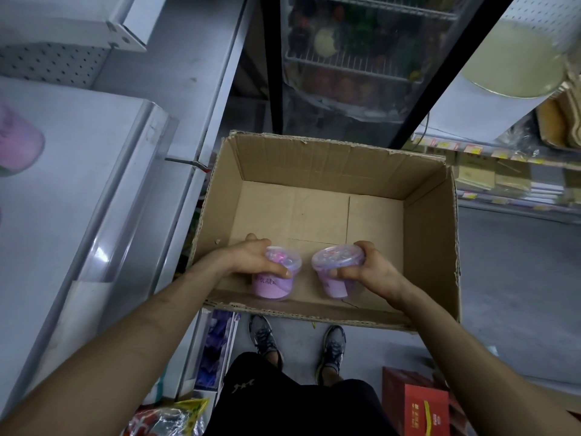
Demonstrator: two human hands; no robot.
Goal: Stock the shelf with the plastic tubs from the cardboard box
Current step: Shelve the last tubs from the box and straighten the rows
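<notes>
Curling left hand (251, 259) grip round one pink clear-lidded plastic tub (273, 286), right hand (367, 272) round its twin (333, 262), at six o'clock in the brown cardboard box (427, 221). Probably light, thin-walled: squeeze gently below rims.

I note a glass-door cooler (361, 58) ahead, its wire racks holding blurred produce. At right, a goods rack (503, 177) carries price tags. On the grey floor (518, 262): grey sneakers (264, 338), red carton (415, 407), yellow packet (185, 410).
</notes>
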